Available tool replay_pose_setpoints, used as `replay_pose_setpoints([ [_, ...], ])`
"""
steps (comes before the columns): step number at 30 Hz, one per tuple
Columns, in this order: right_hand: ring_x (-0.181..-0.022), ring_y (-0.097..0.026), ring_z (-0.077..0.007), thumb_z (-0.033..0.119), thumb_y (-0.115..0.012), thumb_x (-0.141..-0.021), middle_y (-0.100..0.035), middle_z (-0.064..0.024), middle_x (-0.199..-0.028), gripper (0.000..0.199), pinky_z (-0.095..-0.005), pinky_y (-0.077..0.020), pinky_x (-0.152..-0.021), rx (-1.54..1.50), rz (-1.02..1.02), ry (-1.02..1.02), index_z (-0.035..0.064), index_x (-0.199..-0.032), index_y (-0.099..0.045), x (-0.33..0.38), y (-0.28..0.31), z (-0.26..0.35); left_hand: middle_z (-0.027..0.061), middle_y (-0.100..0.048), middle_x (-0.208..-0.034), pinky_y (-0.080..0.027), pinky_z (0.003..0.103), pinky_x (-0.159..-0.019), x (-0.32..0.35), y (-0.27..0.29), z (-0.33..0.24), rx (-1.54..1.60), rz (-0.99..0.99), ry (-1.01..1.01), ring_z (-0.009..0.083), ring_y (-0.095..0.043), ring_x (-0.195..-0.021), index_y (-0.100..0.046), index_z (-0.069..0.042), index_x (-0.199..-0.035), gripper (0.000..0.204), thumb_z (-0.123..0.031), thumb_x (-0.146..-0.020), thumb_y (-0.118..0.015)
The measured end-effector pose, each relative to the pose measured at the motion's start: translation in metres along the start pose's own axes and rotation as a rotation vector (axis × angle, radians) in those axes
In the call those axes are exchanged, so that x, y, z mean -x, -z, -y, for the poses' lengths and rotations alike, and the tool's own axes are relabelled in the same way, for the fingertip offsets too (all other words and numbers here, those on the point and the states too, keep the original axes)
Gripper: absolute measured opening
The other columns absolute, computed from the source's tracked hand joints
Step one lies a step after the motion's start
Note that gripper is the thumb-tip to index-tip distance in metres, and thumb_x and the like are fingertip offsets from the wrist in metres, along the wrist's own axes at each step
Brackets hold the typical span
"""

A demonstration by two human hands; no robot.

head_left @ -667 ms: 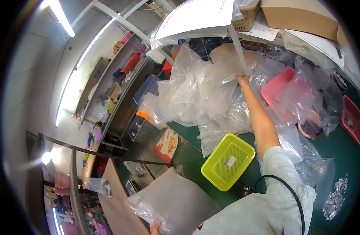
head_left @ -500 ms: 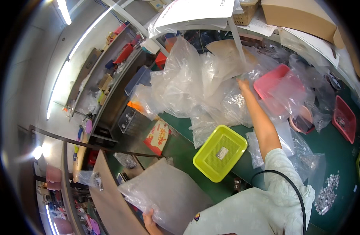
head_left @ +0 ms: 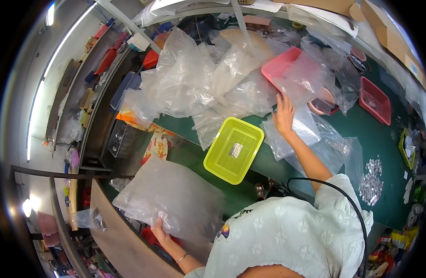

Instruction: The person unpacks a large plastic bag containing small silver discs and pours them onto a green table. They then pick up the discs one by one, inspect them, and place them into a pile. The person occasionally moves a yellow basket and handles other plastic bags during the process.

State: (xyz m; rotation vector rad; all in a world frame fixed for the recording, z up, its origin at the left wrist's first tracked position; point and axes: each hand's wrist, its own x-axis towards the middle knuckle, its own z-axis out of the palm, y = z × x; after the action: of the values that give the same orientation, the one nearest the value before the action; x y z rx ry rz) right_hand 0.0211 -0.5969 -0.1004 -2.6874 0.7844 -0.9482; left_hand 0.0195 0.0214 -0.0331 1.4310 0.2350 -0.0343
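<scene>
Near pink tray (head_left: 279, 68), right hand (head_left: 283, 118), fingers spread; left hand (head_left: 160, 229) grips big clear bag (head_left: 171, 190) at lower edge; firm hold probably best, film looks slippery.

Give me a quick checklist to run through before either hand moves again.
1. Left hand has a hold on the large translucent plastic bag: ok, fingers on its lower edge.
2. That bag's contents known: cannot tell.
3. Right hand free of any load: ok, it looks open and unladen; contact with the plastic beneath is unclear.
4. Pink plastic tray beyond the right hand uncovered: not ok, clear plastic drapes over part of it.
5. Lime-green perforated basket fully on the green table: not ok, it appears to jut past the edge.
</scene>
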Motion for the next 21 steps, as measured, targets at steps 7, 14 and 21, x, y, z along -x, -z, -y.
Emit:
replay_pose_setpoints([
  [7, -0.102, -0.046, -0.031, 0.003, -0.062, -0.065, -0.051, -0.0154, -0.111, 0.047, -0.0422, -0.0353, -0.087, 0.062, 0.025, -0.166, 0.0055, -0.111, -0.054, -0.024, -0.002, -0.057, 0.012, -0.055, -0.112, -0.045, 0.034, -0.085, -0.01, 0.004, 0.012, -0.044, -0.025, -0.04, 0.0235, -0.054, -0.097, -0.049, 0.004, -0.118, 0.049, -0.003, -0.072, -0.067],
  [14, -0.085, -0.058, -0.032, -0.001, -0.052, -0.072, -0.062, -0.0153, -0.091, 0.024, -0.0332, -0.045, -0.073, -0.109, -0.248, -0.017, 0.0021, -0.092, -0.064, -0.059, 0.076, -0.045, 0.0115, -0.058, -0.104, -0.046, 0.033, -0.082, 0.011, 0.001, -0.027, -0.13, -0.045, -0.115, 0.0215, -0.056, -0.091, -0.052, 0.004, -0.115, 0.049, -0.009, -0.071, -0.07],
  [21, -0.078, -0.055, -0.0073, 0.012, -0.053, -0.087, -0.064, -0.0042, -0.087, 0.019, -0.0215, -0.0423, -0.069, -0.941, -0.272, -0.184, -0.0014, -0.097, -0.062, -0.101, 0.187, -0.084, 0.0128, -0.06, -0.099, -0.047, 0.032, -0.08, 0.011, -0.016, -0.056, -0.13, -0.09, -0.194, 0.0209, -0.058, -0.088, -0.053, 0.004, -0.112, 0.048, -0.015, -0.072, -0.072],
])
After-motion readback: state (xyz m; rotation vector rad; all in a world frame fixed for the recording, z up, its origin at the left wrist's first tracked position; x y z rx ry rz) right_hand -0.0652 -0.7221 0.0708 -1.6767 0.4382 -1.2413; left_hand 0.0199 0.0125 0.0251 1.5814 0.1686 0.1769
